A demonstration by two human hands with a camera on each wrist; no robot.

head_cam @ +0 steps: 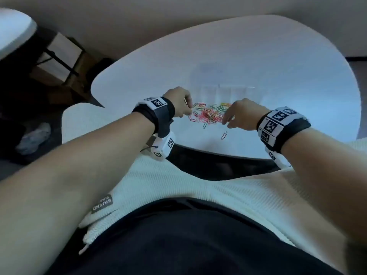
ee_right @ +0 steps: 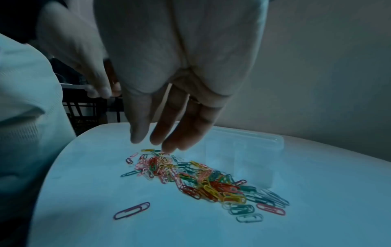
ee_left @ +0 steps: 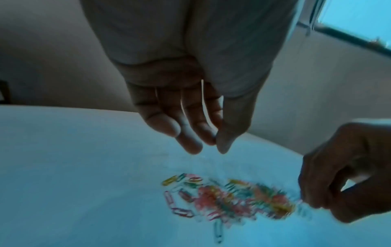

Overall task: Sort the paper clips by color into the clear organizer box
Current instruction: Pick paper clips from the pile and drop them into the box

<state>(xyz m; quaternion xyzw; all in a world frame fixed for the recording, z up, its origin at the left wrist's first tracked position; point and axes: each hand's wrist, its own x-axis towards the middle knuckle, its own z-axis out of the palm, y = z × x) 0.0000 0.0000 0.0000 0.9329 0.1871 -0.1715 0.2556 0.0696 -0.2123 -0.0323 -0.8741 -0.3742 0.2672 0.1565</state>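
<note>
A pile of mixed coloured paper clips [head_cam: 210,114] [ee_left: 230,197] [ee_right: 196,178] lies on the white table [head_cam: 288,72]. Just behind it stands the clear organizer box [head_cam: 228,90] [ee_right: 253,150], faint and with nothing visible inside. My left hand [head_cam: 187,114] [ee_left: 209,147] hovers over the pile's left edge, fingers hanging loosely and holding nothing I can see. My right hand [head_cam: 226,121] [ee_right: 156,143] reaches down at the pile's right side, fingers fairly straight, tips just above the clips. A single purple clip [head_cam: 224,135] [ee_right: 131,210] lies apart, nearer me.
The table's curved front edge [head_cam: 198,153] runs close to my lap. A blue clip [head_cam: 204,125] [ee_left: 217,230] sticks out of the pile's near side. A dark rack and boxes [head_cam: 59,62] stand on the floor at the left.
</note>
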